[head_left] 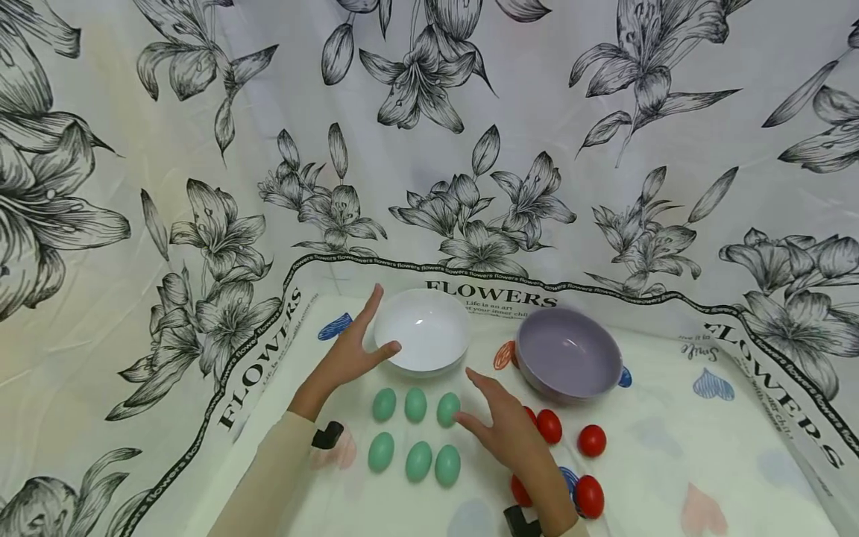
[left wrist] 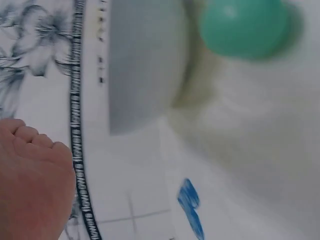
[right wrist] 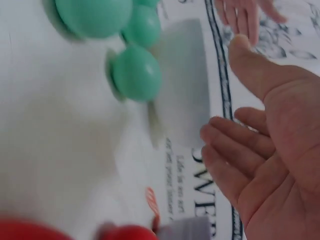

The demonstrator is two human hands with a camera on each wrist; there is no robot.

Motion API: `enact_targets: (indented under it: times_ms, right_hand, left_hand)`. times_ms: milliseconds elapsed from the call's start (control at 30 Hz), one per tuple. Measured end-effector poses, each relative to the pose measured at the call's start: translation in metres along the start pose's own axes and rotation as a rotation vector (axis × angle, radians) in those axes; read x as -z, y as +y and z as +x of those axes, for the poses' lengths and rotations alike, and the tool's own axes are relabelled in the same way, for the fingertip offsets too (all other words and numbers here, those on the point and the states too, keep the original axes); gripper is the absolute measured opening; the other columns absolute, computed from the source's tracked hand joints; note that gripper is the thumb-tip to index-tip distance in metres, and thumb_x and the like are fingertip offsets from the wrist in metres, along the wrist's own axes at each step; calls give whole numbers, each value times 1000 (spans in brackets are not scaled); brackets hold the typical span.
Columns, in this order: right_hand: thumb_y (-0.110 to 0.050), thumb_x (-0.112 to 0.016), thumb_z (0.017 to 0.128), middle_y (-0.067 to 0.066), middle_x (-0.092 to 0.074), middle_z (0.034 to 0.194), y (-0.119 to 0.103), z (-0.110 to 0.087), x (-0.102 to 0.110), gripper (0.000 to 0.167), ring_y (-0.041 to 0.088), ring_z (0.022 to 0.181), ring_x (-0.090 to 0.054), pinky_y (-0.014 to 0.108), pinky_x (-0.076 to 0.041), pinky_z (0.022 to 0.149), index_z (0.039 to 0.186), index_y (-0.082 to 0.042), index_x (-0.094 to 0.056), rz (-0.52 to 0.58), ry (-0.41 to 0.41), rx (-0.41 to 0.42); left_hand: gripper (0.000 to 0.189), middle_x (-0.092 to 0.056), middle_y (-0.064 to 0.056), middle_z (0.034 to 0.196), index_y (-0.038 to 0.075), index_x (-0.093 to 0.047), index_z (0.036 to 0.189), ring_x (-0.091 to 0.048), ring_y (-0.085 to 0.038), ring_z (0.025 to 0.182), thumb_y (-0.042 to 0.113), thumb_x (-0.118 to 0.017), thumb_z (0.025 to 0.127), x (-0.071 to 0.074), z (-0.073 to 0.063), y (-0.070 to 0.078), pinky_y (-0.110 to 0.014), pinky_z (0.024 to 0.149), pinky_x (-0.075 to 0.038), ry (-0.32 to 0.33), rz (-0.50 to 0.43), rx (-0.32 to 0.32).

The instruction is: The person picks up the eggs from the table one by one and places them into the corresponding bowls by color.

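Note:
My left hand [head_left: 352, 350] is at the left side of a white bowl [head_left: 423, 332], fingers extended and thumb spread, its thumb tip overlapping the rim in the head view. The bowl shows nothing inside. My right hand [head_left: 506, 429] hovers with straight fingers, holding nothing, between green eggs and red ones. Its thumb tip is right by the nearest green egg [head_left: 448, 410]. Several green eggs [head_left: 418, 462] lie in two rows in front of the white bowl. In the right wrist view the palm of the right hand [right wrist: 270, 150] faces the bowl, fingers apart.
A purple bowl [head_left: 569, 358] stands right of the white one. Several red eggs [head_left: 589, 496] lie scattered in front of it, some partly hidden by the right forearm. A flower-printed cloth [head_left: 470, 186] rises behind; a cream cloth with printed hearts [head_left: 671, 462] lies underneath.

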State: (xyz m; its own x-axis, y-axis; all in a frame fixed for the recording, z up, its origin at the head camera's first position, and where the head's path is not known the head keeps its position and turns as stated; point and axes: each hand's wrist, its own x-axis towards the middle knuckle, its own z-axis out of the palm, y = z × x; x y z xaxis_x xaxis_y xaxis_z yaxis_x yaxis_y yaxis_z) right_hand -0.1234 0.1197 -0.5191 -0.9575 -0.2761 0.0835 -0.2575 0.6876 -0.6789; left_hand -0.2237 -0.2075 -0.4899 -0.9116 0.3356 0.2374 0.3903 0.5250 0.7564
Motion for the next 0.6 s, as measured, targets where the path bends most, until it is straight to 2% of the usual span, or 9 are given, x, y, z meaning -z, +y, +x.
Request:
enact_targets:
  times_ms: [167, 300, 400, 600]
  right_hand:
    - [-46, -84, 91, 2, -54, 158, -4, 7, -22, 84, 29, 144, -53, 51, -47, 114, 161, -22, -47, -33, -24, -36]
    - [-45, -85, 89, 3, -56, 156, -5, 12, -31, 80, 29, 143, -54, 51, -47, 113, 158, -19, -51, -57, -35, -65]
    - [-41, -87, 89, 2, -59, 153, -6, 13, -37, 75, 28, 141, -56, 51, -48, 113, 154, -19, -56, -48, -55, -84]
    - [-29, -88, 89, 3, -65, 144, -4, 12, -48, 61, 27, 133, -63, 48, -51, 109, 143, -14, -64, -79, -30, -74]
  left_hand:
    - [128, 6, 6, 177, 27, 5, 171, -5, -31, 163, 70, -78, 84, 0, 15, -29, -65, 125, -20, -81, 0, 32]
    - [146, 14, 4, 176, 23, 12, 170, 0, -32, 163, 84, -76, 71, -5, 24, -47, -62, 127, -17, -136, 11, 63]
    - [158, 18, 0, 176, 21, 17, 168, 3, -33, 163, 88, -78, 62, -6, 26, -57, -61, 127, -16, -174, 9, 90]
    - [161, 19, -5, 175, 26, 23, 165, 2, -37, 162, 60, -98, 64, -9, 26, -64, -60, 126, -16, -221, -24, 127]
